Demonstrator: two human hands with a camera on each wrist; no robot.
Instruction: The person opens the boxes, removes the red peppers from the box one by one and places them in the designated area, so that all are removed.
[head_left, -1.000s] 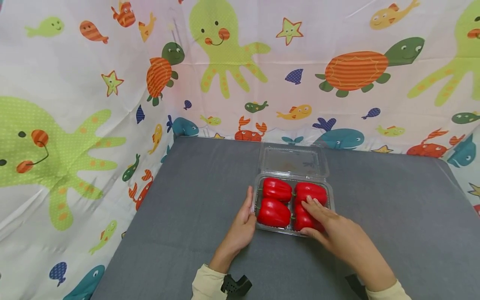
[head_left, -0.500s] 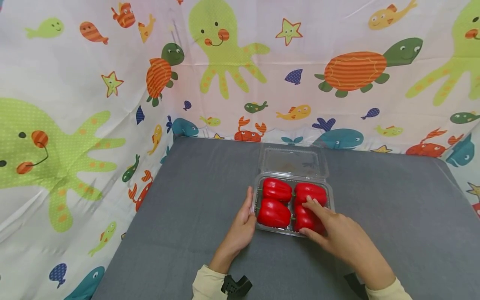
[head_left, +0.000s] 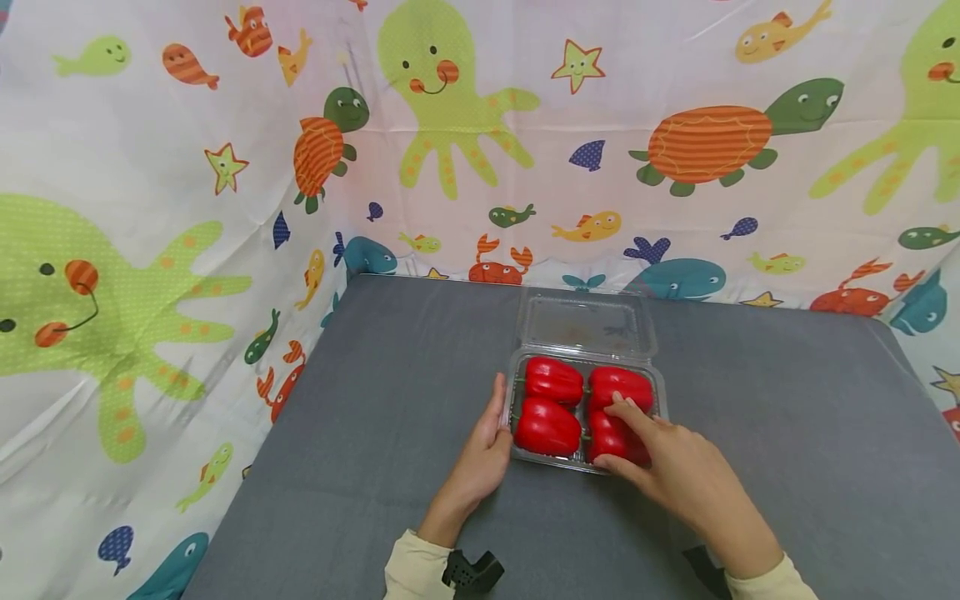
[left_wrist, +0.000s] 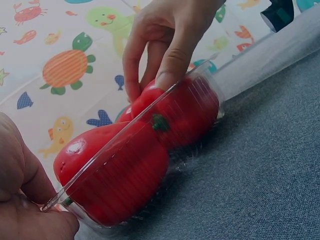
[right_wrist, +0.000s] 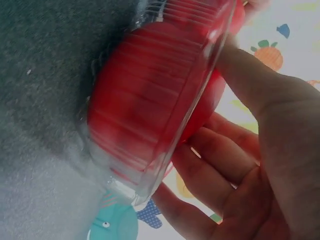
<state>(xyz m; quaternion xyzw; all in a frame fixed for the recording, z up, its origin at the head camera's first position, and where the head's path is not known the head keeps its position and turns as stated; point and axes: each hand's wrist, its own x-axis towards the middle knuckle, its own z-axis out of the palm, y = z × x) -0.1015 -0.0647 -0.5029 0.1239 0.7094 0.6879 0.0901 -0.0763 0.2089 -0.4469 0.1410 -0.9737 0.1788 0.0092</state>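
A clear plastic clamshell container [head_left: 551,462] holds several red bell peppers in two rows. My left hand [head_left: 474,461] pinches its left rim between thumb and fingers, as the left wrist view shows. My right hand [head_left: 690,475] grips the front right bell pepper [head_left: 609,440], thumb on the near side and fingers over the far side. Behind that one is another bell pepper [head_left: 622,383]. On the left lie the front left bell pepper [head_left: 547,427] and the back left bell pepper [head_left: 553,380]. In the right wrist view, the ribbed container wall covers part of the gripped pepper [right_wrist: 145,95].
The container's clear lid [head_left: 588,323] lies folded back toward the far table edge. A grey cloth covers the table [head_left: 360,433]. Behind and to the left hangs a white curtain [head_left: 465,225] printed with sea animals.
My right thumb has slid slightly left along the near side of the front right bell pepper, and the right wrist has shifted a little. The left hand and container have stayed put.
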